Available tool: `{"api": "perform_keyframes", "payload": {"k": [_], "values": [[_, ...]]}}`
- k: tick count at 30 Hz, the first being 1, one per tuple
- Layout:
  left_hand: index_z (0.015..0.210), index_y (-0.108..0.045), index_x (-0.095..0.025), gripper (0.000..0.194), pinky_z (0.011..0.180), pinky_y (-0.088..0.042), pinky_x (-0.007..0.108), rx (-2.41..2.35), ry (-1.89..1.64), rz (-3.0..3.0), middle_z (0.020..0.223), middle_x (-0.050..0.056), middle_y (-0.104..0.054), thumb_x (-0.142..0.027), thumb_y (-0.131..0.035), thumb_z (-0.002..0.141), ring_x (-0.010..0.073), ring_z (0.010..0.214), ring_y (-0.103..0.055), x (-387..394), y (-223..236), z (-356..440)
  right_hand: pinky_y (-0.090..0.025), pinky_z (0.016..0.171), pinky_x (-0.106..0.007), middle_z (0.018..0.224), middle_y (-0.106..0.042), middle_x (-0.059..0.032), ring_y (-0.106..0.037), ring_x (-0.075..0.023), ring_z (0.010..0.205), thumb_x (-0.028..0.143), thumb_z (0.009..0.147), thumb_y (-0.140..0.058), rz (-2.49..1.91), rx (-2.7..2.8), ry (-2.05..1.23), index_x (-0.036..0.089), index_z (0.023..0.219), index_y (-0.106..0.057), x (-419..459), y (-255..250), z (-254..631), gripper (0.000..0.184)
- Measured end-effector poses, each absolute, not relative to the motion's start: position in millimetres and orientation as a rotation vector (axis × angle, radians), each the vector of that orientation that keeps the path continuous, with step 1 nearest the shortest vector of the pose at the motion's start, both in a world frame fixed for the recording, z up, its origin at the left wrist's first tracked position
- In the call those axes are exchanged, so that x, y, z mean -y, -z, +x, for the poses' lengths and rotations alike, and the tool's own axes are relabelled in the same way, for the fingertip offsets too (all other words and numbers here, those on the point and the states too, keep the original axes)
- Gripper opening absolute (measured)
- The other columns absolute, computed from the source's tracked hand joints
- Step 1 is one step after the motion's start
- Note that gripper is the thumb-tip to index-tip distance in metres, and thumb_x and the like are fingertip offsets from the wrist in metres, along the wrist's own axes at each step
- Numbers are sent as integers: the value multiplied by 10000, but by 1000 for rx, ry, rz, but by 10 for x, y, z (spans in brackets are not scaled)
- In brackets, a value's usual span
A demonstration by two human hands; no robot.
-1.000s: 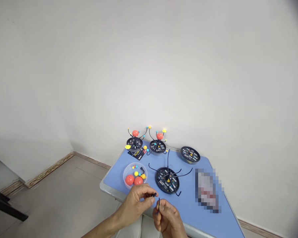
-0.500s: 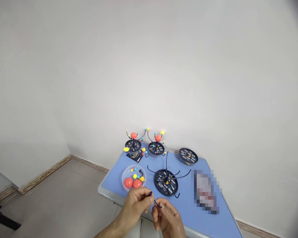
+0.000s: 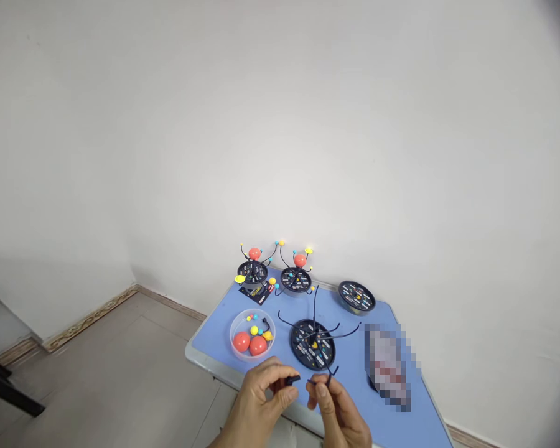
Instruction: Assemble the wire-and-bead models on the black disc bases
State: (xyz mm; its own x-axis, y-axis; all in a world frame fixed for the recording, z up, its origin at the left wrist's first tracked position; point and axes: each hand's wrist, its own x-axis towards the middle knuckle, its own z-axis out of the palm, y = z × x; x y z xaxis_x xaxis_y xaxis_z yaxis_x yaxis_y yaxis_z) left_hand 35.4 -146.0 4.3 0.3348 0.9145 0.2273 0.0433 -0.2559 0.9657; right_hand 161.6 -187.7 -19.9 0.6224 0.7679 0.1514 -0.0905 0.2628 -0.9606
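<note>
Left grip (image 3: 262, 393): black piece (image 3: 291, 380) | right grip (image 3: 340, 407): black rod (image 3: 312, 381) | held apart

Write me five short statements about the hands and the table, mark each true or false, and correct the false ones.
1. The left hand holds a small black piece. True.
2. The right hand holds nothing. False: it holds a thin black rod.
3. Two large red balls lie in the clear bowl. True.
4. A red ball sits on the base at the back right. False: no red ball is on it.
5. Black arms spread above the front base. True.
</note>
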Motion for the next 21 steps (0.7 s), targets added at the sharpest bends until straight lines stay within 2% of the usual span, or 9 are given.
{"api": "perform_keyframes", "payload": {"k": [4,7,12,21], "values": [[981,-746,-246,211,737,-492,269,-896,-1103,1815,837,41,-645,-332,-570,903,179,772,-597,1476,-37,260,-496,598,-243,698,-675,-12,-607,-160,606,552,705,-769,-1097,706,-721,196,771,-739,1902,66,1668,364],[1042,-721,-248,208,739,-510,268,-932,-1150,1853,836,34,-664,-320,-591,897,181,770,-615,1489,-11,229,-496,600,-248,693,-668,-14,-597,-159,595,546,698,-778,-1106,724,-741,195,754,-737,1916,24,1648,358],[981,-721,-242,154,717,-515,248,-900,-1233,1900,828,23,-682,-316,-607,909,166,744,-629,1496,-5,216,-484,594,-240,674,-647,-5,-571,-151,585,553,707,-762,-1134,770,-730,208,722,-736,1915,36,1618,347],[973,-717,-229,182,641,-522,220,-817,-1343,2030,799,30,-690,-346,-580,945,151,694,-653,1485,-57,204,-486,586,-246,644,-644,-3,-570,-152,561,548,740,-737,-1132,810,-702,201,736,-739,1923,38,1606,346]]}}
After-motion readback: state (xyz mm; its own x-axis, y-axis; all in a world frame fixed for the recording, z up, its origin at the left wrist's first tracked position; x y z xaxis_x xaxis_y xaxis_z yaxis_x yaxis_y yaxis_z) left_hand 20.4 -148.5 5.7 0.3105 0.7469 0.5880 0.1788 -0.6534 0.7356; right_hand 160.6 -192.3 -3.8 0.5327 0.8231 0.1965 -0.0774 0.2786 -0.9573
